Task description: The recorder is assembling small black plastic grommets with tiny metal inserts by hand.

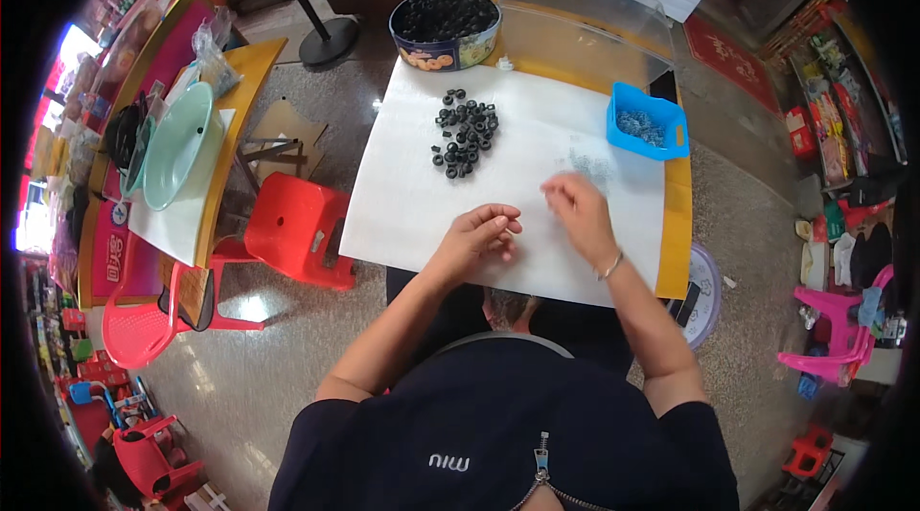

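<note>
My left hand [479, 238] hovers above the near part of a white sheet [402, 214] on the table, fingers curled in toward the thumb. What it holds, if anything, is too small to make out. To its right, my right hand [582, 214] is closed, fingertips together and slightly blurred; any small thing in them is hidden. Just beyond it lies a thin scatter of small grey metal pieces [589, 164]. Farther left on the sheet is a loose pile of small black ring-shaped parts [466, 136]. A blue plastic basket [676, 137] at the right holds more small metal pieces.
A round tin [446, 58] full of black parts stands at the table's far edge, beside a clear plastic box [585, 22]. A red stool [292, 228] is left of the table. Farther left, a side table carries a green basin [182, 147].
</note>
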### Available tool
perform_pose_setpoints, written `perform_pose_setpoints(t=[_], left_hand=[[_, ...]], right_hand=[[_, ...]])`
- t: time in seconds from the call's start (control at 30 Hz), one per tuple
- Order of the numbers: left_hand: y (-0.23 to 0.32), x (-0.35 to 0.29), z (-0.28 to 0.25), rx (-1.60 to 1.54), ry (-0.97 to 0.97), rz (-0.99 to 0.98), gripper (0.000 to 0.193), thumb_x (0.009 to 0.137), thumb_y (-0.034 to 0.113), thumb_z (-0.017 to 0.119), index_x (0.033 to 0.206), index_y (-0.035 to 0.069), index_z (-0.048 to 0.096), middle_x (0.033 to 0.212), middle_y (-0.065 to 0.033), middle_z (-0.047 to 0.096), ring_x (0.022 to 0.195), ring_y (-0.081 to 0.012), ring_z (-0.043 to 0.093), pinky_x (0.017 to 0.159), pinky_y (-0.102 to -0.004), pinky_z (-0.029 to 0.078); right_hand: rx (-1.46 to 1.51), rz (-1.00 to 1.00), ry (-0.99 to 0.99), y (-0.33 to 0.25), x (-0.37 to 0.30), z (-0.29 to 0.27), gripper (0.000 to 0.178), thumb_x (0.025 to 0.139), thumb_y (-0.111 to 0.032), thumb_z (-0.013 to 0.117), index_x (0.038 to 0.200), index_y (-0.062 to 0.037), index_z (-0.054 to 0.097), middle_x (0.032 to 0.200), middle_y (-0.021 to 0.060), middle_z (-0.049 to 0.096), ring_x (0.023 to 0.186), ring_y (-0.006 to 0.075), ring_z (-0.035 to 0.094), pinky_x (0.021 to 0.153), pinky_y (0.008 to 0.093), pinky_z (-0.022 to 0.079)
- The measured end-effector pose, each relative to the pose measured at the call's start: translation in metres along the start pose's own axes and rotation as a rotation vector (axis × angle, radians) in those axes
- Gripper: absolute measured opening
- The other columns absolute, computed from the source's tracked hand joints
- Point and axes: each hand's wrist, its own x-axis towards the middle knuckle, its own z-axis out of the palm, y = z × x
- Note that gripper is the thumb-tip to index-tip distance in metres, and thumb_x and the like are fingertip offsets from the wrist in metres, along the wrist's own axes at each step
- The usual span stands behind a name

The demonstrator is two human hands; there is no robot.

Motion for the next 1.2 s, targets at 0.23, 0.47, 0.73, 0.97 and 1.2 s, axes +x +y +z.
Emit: perform_pose_setpoints(t=[0.23,0.47,0.73,0.97,1.2], left_hand=[[0.039,0.014,-0.057,0.988,0.692,0.518,0.017,0.085,0.012,0.060,0.098,0.003,0.066,0.090,-0.0111,0.064,0.078,-0.0190,0.059,0.071,-0.0319,0.047],[0.046,0.036,-0.055,1.470,0.716,0.510,0.024,0.080,0.014,0.064,0.102,0.006,0.064,0.097,-0.0116,0.061,0.080,-0.0239,0.058,0.075,-0.0353,0.047],[0.042,0.021,-0.056,1.366,0.573,0.503,0.025,0.079,0.011,0.065,0.102,0.002,0.063,0.093,-0.0110,0.062,0.083,-0.0229,0.057,0.075,-0.0342,0.047],[0.037,0.020,-0.057,1.462,0.613,0.581,0.025,0.078,0.009,0.066,0.102,0.005,0.064,0.093,-0.0108,0.062,0.076,-0.0213,0.058,0.071,-0.0318,0.047],[0.041,0.013,-0.048,1.052,0.582,0.437,0.026,0.084,0.011,0.061,0.109,0.006,0.062,0.093,-0.0090,0.063,0.076,-0.0197,0.059,0.070,-0.0311,0.047]], right_hand=[[0.050,0.069,0.075,-0.005,-0.072,0.020,0.008,0.082,-0.001,0.059,0.089,-0.0004,0.062,0.085,0.0079,0.060,0.071,0.0177,0.057,0.064,0.0267,0.045],[0.007,-0.021,0.087,-0.003,-0.072,0.025,0.007,0.081,0.000,0.058,0.087,-0.0012,0.061,0.086,0.0098,0.060,0.074,0.0233,0.059,0.066,0.0301,0.047],[-0.056,-0.103,0.107,-0.002,-0.075,0.028,0.006,0.081,-0.001,0.057,0.087,-0.0019,0.060,0.084,0.0105,0.060,0.076,0.0273,0.059,0.067,0.0334,0.047],[-0.106,-0.147,0.114,-0.001,-0.076,0.029,0.006,0.081,-0.001,0.057,0.087,-0.0022,0.059,0.084,0.0107,0.059,0.077,0.0284,0.058,0.067,0.0347,0.047],[-0.113,-0.141,0.124,-0.003,-0.075,0.029,0.006,0.080,-0.001,0.058,0.086,-0.0022,0.059,0.085,0.0107,0.059,0.077,0.0281,0.059,0.067,0.0348,0.047]])
